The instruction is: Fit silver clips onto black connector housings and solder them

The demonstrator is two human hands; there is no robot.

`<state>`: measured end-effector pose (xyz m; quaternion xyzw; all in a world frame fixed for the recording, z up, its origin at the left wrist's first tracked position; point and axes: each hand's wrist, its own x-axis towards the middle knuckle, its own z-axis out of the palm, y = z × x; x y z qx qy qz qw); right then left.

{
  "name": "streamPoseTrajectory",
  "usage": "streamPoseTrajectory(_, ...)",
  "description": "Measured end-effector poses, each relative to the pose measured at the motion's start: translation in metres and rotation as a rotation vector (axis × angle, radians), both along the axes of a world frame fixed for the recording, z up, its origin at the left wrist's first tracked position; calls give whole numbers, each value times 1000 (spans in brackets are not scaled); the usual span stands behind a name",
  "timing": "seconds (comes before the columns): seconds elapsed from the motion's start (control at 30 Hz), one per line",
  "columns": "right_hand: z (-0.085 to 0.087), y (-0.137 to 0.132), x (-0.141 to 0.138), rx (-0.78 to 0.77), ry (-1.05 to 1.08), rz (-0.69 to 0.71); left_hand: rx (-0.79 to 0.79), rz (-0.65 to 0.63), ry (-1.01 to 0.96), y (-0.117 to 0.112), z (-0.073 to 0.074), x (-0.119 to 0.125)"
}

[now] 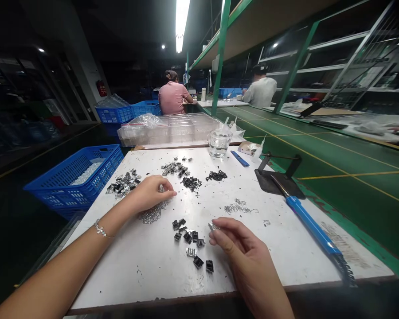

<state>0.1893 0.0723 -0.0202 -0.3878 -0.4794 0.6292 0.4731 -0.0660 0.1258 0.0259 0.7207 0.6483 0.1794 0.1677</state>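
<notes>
My left hand (151, 192) reaches over a pile of small wire-like metal pieces (151, 215). Its fingers are curled together; whether anything is between the tips is hidden. Lower right, my right hand (241, 246) pinches a small silvery metal part (213, 227) between thumb and fingertips. Several black-and-metal parts (188, 238) lie between the hands, along with a silvery metal shell (191, 252). Beyond my left hand are a heap of metal shells (123, 184), a second shell heap (175, 168) and piles of tiny black pieces (191, 182). Thin bent wires (238, 206) lie above my right hand.
A blue soldering-iron-like tool (312, 223) lies at right, its tip on a dark metal stand (279, 181). A glass cup (218, 144), blue knife-like tool (239, 158) and plastic trays (182, 128) are farther back. A blue crate (76, 177) stands left. Two people sit beyond.
</notes>
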Motion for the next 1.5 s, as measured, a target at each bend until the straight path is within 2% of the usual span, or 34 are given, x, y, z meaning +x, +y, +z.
streamPoseTrajectory(0.2,1,0,-1,15,1,-4,39,23,93,6,-10,6)
streamPoseTrajectory(0.43,0,0,-1,53,-6,-3,78,97,127,-1,7,-4)
streamPoseTrajectory(0.6,0,1,-4,96,-38,-13,-3,91,112,-2,14,-8)
streamPoseTrajectory(0.8,5,0,-5,139,-77,-31,-15,84,52,27,4,9)
streamPoseTrajectory(0.97,9,-2,-6,160,-69,-53,-157,76,14,60,-11,15)
streamPoseTrajectory(1.1,9,-3,-5,90,-47,-55,-215,56,-17,72,-16,15)
streamPoseTrajectory(1.17,8,-2,-4,23,12,-65,-215,53,-40,70,-13,15)
streamPoseTrajectory(1.27,6,1,-3,-77,135,-58,-173,33,-115,56,0,21)
streamPoseTrajectory(1.4,8,5,-2,-209,306,-4,-143,-107,-318,19,24,42)
streamPoseTrajectory(1.47,11,7,-2,-262,377,15,-160,-169,-433,-1,31,55)
streamPoseTrajectory(1.5,12,7,-2,-283,403,23,-192,-186,-564,-10,32,61)
